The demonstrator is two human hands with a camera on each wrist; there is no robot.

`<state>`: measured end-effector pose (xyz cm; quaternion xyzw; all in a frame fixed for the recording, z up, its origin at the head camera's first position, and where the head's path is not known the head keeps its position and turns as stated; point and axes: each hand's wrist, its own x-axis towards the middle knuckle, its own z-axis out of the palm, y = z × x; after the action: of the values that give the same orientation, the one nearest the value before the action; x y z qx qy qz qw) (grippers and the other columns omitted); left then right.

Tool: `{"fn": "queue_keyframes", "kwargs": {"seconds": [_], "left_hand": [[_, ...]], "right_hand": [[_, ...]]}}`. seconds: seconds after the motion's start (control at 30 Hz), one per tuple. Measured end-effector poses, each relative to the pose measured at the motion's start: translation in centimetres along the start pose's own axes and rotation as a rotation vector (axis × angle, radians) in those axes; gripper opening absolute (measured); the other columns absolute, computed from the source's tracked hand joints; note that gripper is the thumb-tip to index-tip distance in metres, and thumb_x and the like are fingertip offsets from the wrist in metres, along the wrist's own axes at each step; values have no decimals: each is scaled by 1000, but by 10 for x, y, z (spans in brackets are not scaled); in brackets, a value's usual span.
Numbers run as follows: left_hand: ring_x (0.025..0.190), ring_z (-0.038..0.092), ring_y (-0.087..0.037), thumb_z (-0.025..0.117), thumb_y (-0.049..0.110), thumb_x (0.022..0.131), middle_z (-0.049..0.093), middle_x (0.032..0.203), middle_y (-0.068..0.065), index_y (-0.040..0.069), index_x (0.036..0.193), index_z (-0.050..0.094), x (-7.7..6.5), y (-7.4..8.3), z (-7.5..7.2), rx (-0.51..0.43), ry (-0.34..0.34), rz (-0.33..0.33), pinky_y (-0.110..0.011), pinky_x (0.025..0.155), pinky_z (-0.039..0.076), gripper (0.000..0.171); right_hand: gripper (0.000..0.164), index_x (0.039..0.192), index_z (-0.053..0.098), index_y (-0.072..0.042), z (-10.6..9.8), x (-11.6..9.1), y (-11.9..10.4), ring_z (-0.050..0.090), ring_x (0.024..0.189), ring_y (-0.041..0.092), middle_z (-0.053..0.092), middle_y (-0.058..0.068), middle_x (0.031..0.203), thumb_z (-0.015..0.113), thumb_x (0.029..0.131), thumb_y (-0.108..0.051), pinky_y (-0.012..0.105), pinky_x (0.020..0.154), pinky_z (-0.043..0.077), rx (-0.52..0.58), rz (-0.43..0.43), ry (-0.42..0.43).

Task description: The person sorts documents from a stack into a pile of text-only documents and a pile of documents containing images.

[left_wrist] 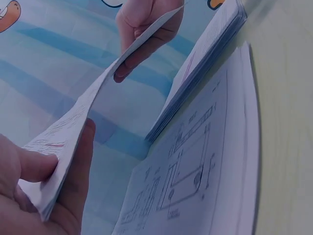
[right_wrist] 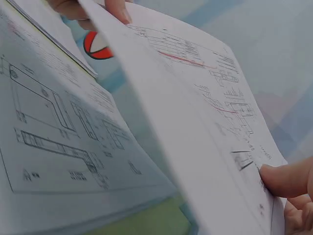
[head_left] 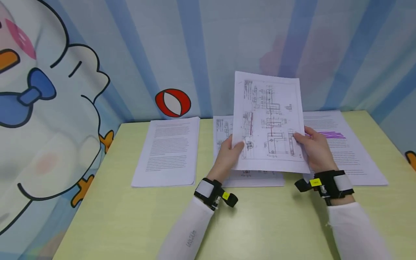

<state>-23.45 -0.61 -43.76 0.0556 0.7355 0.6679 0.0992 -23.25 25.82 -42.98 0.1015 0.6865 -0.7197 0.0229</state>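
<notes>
A few sheets of paper with a technical drawing (head_left: 276,108) and red pen marks are held up, tilted, over the middle of the table. My left hand (head_left: 227,157) pinches their left edge, thumb on the printed face and fingers behind. On the opposite edge my right hand (head_left: 316,150) grips them the same way. Beneath lies a stack of drawing sheets (head_left: 253,179), partly hidden by the raised ones. In the left wrist view the raised paper (left_wrist: 93,90) bends slightly between both hands, apart from the drawing stack (left_wrist: 195,161) below.
To the left lies a stack of text pages (head_left: 172,151). Another text stack (head_left: 354,159) with purple marker lines lies to the right, partly behind my right hand. The pale yellow table (head_left: 260,224) meets a printed curtain (head_left: 221,43) at the back.
</notes>
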Motion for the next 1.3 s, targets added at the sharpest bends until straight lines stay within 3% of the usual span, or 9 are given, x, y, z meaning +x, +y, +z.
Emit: {"fn": "queue_keyframes", "kwargs": {"seconds": [0.1,0.2,0.33,0.57,0.87,1.07,1.23,1.3], "left_hand": [[98,65,-14,49,24,103,69,111,-2,25,134,56,-7,-2,-20,26,32,-4,-30,87,50,32],[93,64,-15,54,22,100,68,111,-6,18,133,56,-12,-7,-35,115,79,-28,-28,78,51,33],[86,63,-18,58,20,98,67,107,-11,11,133,56,-15,-14,-50,253,130,-54,-26,69,50,36],[76,57,-18,60,16,96,65,97,-12,4,131,60,-18,-26,-66,451,156,-110,-25,61,44,37],[56,58,-12,66,20,92,67,91,-8,8,133,62,-18,-34,-73,513,115,-153,-22,50,47,43],[64,52,-14,70,23,90,62,88,-7,5,140,55,-15,-33,-75,596,155,-163,-22,56,39,55],[68,51,-16,64,27,95,63,90,-9,6,137,58,-15,-28,-73,599,221,-112,-23,57,36,48],[70,51,-16,61,28,97,63,93,-10,7,135,61,-15,-23,-68,564,227,-71,-23,59,37,43]], "right_hand": [[62,152,37,-5,20,-2,-1,67,80,-2,65,-12,99,56,100,-34,19,70,57,-160,-16,16],[60,150,40,-6,35,-3,2,67,80,-2,67,1,111,55,101,-37,18,72,57,-303,-20,11],[59,149,42,-5,47,0,12,66,81,2,63,20,127,55,101,-36,17,70,56,-404,-5,-2],[52,150,39,1,56,10,35,63,93,21,62,25,127,49,104,-21,17,70,50,-585,-40,-92],[56,150,38,1,57,8,36,56,96,30,56,26,122,56,100,-17,28,74,46,-713,-97,-36],[56,146,42,6,53,3,27,66,96,36,61,32,123,57,98,-16,33,72,54,-789,-171,-33],[53,143,47,5,38,-3,10,68,92,35,63,31,124,56,99,-23,26,63,49,-853,-223,-24],[52,141,50,4,28,-5,2,67,97,39,64,30,123,57,99,-26,30,65,49,-881,-256,-15]]}}
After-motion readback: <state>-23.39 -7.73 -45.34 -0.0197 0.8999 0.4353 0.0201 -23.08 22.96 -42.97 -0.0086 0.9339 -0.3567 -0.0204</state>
